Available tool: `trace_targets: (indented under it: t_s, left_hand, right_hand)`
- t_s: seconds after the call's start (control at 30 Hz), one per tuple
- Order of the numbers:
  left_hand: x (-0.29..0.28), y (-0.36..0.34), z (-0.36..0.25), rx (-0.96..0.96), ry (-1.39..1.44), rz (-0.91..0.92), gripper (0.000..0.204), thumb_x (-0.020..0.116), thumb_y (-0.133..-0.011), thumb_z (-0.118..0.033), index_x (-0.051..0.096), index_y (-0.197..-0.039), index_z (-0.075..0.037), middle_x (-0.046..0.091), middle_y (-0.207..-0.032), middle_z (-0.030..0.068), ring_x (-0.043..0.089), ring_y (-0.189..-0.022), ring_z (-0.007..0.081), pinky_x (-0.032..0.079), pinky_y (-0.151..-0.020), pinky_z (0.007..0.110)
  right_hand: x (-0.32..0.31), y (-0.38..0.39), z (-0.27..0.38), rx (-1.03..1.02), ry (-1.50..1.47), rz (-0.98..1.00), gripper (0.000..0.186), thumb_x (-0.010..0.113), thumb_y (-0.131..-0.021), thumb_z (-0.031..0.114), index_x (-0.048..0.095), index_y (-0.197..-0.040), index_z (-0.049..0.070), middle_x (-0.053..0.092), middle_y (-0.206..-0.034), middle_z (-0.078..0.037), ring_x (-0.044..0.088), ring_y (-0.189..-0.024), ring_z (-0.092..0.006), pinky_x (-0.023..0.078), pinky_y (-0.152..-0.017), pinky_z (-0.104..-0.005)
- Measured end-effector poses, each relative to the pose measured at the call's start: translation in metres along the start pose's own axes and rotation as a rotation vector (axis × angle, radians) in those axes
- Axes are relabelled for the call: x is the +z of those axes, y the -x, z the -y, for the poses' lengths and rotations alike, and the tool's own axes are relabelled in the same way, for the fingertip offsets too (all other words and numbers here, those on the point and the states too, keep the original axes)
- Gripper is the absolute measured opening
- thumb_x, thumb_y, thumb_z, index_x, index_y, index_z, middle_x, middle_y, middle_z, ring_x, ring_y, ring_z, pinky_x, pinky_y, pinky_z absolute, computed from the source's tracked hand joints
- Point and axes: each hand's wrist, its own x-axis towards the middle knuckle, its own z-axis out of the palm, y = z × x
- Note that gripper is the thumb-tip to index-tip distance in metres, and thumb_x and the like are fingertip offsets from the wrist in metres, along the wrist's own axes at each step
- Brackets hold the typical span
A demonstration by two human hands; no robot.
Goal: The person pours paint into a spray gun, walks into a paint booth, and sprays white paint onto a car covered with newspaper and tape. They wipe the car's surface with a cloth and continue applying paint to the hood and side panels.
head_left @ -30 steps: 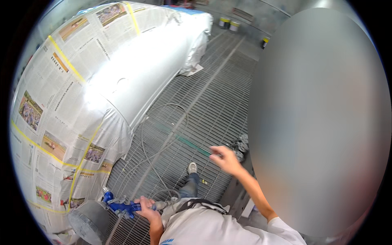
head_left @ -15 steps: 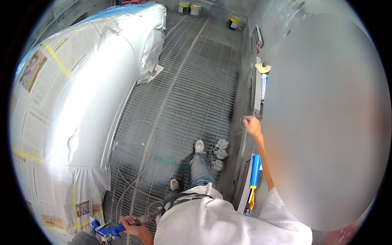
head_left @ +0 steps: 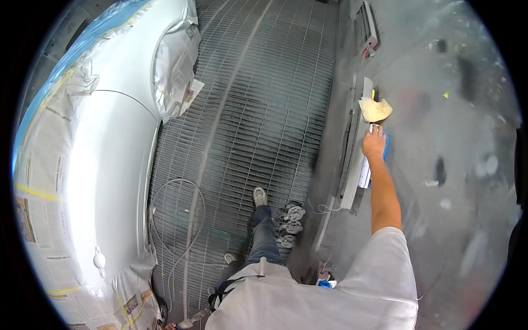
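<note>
- Since the earlier pictures our right hand (head_left: 374,142) has travelled from mid-air out to the wall ledge, and our view has turned away from the masked car toward the wall.
- Our right hand now rests at the upper end of the long grey metal ledge (head_left: 356,165) fixed to the booth wall. The fingers lie curled over a small blue flat object (head_left: 386,144); we cannot tell whether they have closed on it or only touch it.
- Just beyond the fingertips, farther along the ledge, lies a crumpled yellowish cloth (head_left: 375,109), near the hand but apart from it.
- The ledge's long axis runs away from us along the wall, roughly in line with our outstretched forearm, so both the blue object and the cloth lie straight ahead of the hand.
- Below the wrist, white folded paper (head_left: 364,177) sits on the same ledge.
- Our left hand (head_left: 173,326) is low at the picture's edge, far from the ledge. It is barely visible, and whether it is closed on anything cannot be told.
- Farther out, a pale coiled hose (head_left: 176,220) lies on the grey steel floor grating (head_left: 258,110), beside the white car body masked with newspaper (head_left: 104,165).
</note>
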Motion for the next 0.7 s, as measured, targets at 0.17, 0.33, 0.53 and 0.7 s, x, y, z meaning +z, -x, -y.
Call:
trace_targets:
  t_s: [0.17,0.33,0.53,0.7]
  left_hand:
    - [0.047,0.047,-0.024,-0.125,0.006,-0.032,0.026,0.057,-0.085,-0.031,0.064,-0.076,-0.007,0.047,-0.058,-0.0028,0.043,-0.05,0.0117,0.032,-0.049,0.028]
    - [0.09,0.08,-0.024,-0.078,-0.055,-0.13,0.023,0.058,-0.084,-0.031,0.066,-0.081,-0.009,0.048,-0.058,-0.003,0.043,-0.049,0.0111,0.029,-0.045,0.026]
    - [0.078,0.073,-0.002,-0.11,0.019,-0.028,0.026,0.058,-0.084,-0.028,0.07,-0.094,-0.007,0.056,-0.064,0.0003,0.047,-0.051,0.0121,0.033,-0.045,0.029]
    - [0.146,0.147,-0.028,-0.099,0.038,-0.159,0.031,0.055,-0.094,-0.023,0.039,-0.069,-0.014,0.025,-0.061,-0.0047,0.024,-0.051,0.0103,0.031,-0.048,0.027]
  right_hand:
    - [0.042,-0.042,-0.006,-0.073,0.141,0.12,0.038,0.042,-0.095,0.021,0.062,-0.125,0.007,0.04,-0.146,-0.007,0.032,-0.135,-0.028,0.025,-0.109,-0.0518]
    - [0.05,-0.068,-0.018,-0.056,0.135,0.249,0.045,0.037,-0.096,0.021,0.054,-0.134,0.004,0.036,-0.149,-0.006,0.032,-0.136,-0.0284,0.022,-0.112,-0.0546]
    - [0.006,-0.09,-0.016,0.226,-0.38,-0.276,0.038,0.053,-0.092,0.015,0.056,-0.125,-0.004,0.053,-0.133,-0.014,0.045,-0.129,-0.0299,0.032,-0.109,-0.0419]
    - [-0.055,-0.077,0.032,0.209,-1.285,-0.482,0.032,0.061,-0.093,0.02,0.064,-0.114,-0.005,0.062,-0.123,-0.018,0.058,-0.116,-0.0299,0.042,-0.101,-0.0367]
